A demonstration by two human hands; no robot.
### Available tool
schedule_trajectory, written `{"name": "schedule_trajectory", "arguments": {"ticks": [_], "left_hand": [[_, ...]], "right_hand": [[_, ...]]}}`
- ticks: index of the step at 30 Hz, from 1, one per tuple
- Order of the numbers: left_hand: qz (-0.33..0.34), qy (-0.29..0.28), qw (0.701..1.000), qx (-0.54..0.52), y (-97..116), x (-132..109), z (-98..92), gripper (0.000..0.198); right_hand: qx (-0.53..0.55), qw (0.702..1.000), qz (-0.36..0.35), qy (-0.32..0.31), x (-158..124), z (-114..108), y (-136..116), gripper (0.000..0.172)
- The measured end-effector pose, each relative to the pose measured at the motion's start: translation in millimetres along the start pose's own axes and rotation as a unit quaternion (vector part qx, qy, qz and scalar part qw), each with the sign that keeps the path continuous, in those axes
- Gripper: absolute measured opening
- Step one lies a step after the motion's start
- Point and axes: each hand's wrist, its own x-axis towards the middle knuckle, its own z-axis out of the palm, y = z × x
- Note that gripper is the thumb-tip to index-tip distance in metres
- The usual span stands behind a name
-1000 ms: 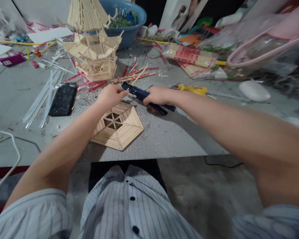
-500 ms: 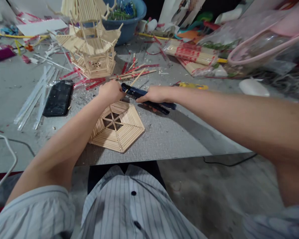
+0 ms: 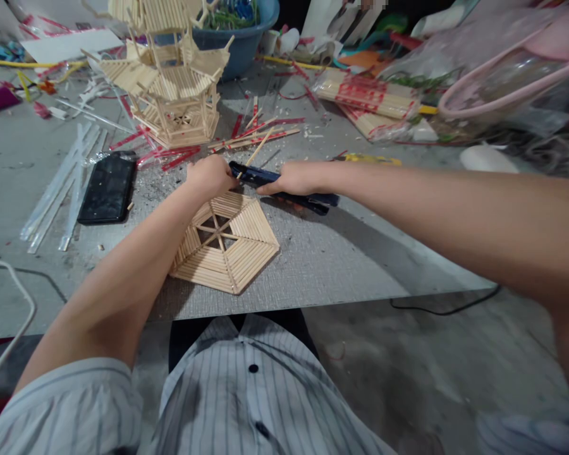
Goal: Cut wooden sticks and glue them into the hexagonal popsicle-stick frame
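My right hand is closed round a dark blue hand cutter with two long handles, which lie slightly apart. A thin wooden stick runs slantwise across the cutter's jaw end. My left hand is closed at that jaw, with its fingertips pinching the near end of the stick; part of the grip is hidden. Just below both hands, a flat hexagonal panel of wooden sticks, with spokes and an open centre, lies on the table. My left forearm covers its left side.
A tiered stick pagoda stands at the back left, near a blue basin. A black phone and clear glue sticks lie left. Bundled sticks, a pink basket and a white mouse are right.
The view has shifted slightly. Both hands keep their hold on the stick and the cutter; the cutter's handles look a little closer together.
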Motion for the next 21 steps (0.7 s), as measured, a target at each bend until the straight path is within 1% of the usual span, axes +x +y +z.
{"name": "schedule_trajectory", "arguments": {"ticks": [3,7,11,15,19,21], "left_hand": [[0.001,-0.004,1.0,0.004,-0.3,0.1,0.5,0.02],[-0.009,0.001,1.0,-0.011,0.6,-1.0,0.0,0.018],[-0.002,-0.006,1.0,-0.002,1.5,-1.8,-1.0,0.016],[0.001,0.002,1.0,-0.01,-0.9,-0.4,0.1,0.015],[0.006,0.007,1.0,-0.025,-3.3,0.1,1.1,0.016],[0.003,0.004,0.999,-0.041,-3.9,-0.4,0.9,0.016]], "right_hand": [[0.009,1.0,-0.003,-0.002,0.9,1.3,0.5,0.037],[-0.017,1.0,0.0,-0.002,1.4,0.8,0.3,0.046],[-0.058,0.998,-0.003,0.022,1.2,-0.9,-0.5,0.051],[-0.065,0.998,0.004,0.02,0.9,1.3,1.0,0.056],[-0.051,0.996,-0.005,0.071,2.1,8.6,4.3,0.056],[-0.032,0.997,-0.01,0.073,3.2,11.4,5.9,0.055]]}}
